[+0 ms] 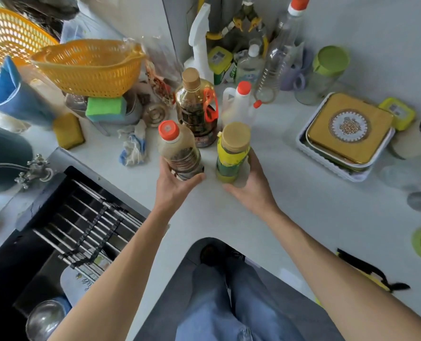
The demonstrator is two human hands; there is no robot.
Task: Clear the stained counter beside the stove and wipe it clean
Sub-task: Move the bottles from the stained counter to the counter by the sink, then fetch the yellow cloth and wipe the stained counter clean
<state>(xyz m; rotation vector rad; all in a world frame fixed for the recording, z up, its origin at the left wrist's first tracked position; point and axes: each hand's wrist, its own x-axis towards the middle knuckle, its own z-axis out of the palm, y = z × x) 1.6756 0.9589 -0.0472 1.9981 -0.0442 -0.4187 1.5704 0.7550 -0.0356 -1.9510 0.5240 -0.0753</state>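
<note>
White countertop (290,205) runs around a corner with a black sink (44,217) on one side, its near stretch bare while the back stays crowded with bottles, orange baskets (88,67), sponges and a gold tin (347,129), so I judge the clearing barely begun and no wiping done. The left hand (173,183) has its fingers curled around a red-capped bottle (177,151) and the right hand (250,185) wraps a yellow-labelled bottle (233,151), both upright at the cluster's front edge; no stove is in sight.
</note>
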